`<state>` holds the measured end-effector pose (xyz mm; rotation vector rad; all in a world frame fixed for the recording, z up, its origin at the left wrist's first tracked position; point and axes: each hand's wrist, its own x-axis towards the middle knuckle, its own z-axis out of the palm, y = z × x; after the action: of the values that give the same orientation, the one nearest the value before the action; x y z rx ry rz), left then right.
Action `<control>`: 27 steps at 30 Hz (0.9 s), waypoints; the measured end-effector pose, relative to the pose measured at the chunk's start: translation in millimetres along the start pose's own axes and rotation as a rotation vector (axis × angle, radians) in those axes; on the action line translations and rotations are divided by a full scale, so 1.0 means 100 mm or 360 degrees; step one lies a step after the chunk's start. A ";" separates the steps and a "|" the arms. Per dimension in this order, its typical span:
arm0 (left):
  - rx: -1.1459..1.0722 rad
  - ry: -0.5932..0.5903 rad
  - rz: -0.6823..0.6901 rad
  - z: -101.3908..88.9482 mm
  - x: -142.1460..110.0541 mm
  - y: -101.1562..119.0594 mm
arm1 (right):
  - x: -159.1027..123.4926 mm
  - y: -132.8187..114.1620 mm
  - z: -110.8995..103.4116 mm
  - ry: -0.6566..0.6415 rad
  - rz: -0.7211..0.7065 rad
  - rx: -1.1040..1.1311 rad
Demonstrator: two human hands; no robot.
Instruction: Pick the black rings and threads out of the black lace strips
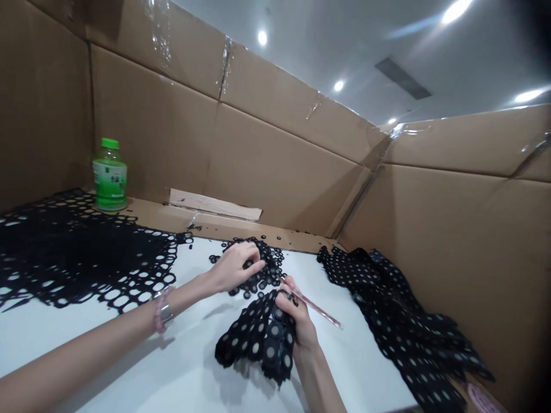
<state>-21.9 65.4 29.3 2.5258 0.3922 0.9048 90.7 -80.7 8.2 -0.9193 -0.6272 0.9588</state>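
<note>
My right hand [299,321] grips a bunched piece of black sheet with rows of pale round dots [256,338], which hangs down over the white tabletop. A thin pinkish stick [318,310] also lies through its fingers, pointing right. My left hand [239,265], with a pink beaded bracelet at the wrist, is over a pile of small black rings [271,261]. Its fingers are curled and its thumb points right; whatever may be in them is hidden. Loose rings lie around the edge of the pile.
Black netting with round holes [86,252] covers the table's left side. More dotted black sheets [387,310] lie at the right. A green-capped bottle [111,178] and a pale flat strip [215,205] stand by the cardboard wall [275,160], which surrounds the white table [172,367].
</note>
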 end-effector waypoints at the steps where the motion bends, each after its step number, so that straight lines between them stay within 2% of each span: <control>1: -0.0142 -0.0120 -0.0032 -0.04 -0.01 0.10 | -0.01 -0.01 0.01 0.0003 -0.0024 0.0022; 4: -0.0559 -0.0452 -0.0107 -0.03 -0.06 0.39 | -0.03 -0.03 0.04 -0.0027 -0.0113 0.0110; 7: -0.0817 -0.0506 -0.0201 0.11 -0.11 0.55 | -0.06 -0.03 0.06 -0.0045 -0.0152 0.0231; 9: -0.0911 -0.0502 -0.0250 0.19 -0.13 0.57 | -0.06 -0.02 0.06 -0.0033 -0.0148 0.0307; 12: -0.0956 -0.0446 -0.0270 0.28 -0.09 0.42 | -0.04 -0.04 0.05 0.0021 -0.0120 0.0377; 15: -0.0830 -0.0177 -0.0403 0.28 -0.01 0.09 | -0.04 -0.08 0.01 0.0083 -0.0110 0.0466; 18: -0.0639 0.0058 -0.0483 0.21 0.04 -0.26 | -0.06 -0.11 -0.01 0.0004 -0.0117 0.0556; 21: -0.0308 0.0074 -0.0447 0.19 0.02 -0.50 | -0.08 -0.07 -0.02 -0.0115 -0.0096 0.0565; 24: -0.0130 0.0010 -0.0416 0.20 -0.01 -0.54 | -0.07 -0.03 -0.04 -0.0133 -0.0073 0.0544; 27: -0.0153 0.0007 -0.0302 0.19 -0.02 -0.37 | -0.05 -0.03 -0.06 -0.0121 -0.0087 0.0519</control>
<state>-14.7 91.0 -2.6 2.3532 0.5654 0.8357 94.6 -87.8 7.6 -0.5758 -0.5374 1.0148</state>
